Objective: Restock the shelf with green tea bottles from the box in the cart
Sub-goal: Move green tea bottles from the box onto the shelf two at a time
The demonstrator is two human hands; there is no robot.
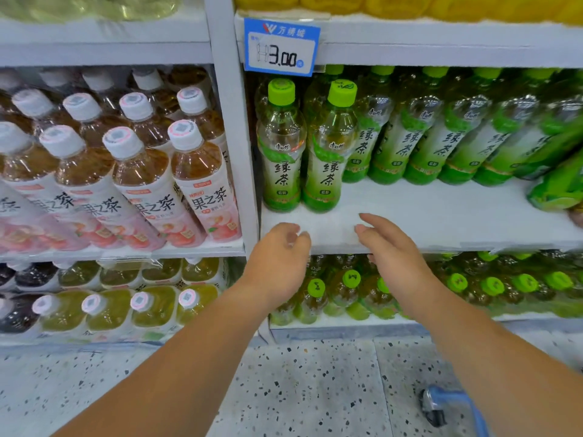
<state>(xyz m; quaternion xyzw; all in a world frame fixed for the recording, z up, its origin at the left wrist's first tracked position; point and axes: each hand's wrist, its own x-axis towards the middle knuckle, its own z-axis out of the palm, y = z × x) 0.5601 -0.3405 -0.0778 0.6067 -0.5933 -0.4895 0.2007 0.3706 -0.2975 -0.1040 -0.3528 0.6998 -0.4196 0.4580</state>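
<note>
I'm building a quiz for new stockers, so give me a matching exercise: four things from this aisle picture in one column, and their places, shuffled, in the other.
Things:
1 price tag
2 peach tea bottles
3 cart
4 front green tea bottles

Places:
A left of the divider post
B on the floor, lower right
C hanging above item 4
D upright at the left end of the part-bare shelf

Pairs: 1-C, 2-A, 3-B, 4-D

Your left hand [277, 257] and right hand [391, 247] sit side by side before the shelf [426, 216] edge. Two bottles [280, 146] stand at its left front; a row [441, 130] stands behind them, running right.
</note>
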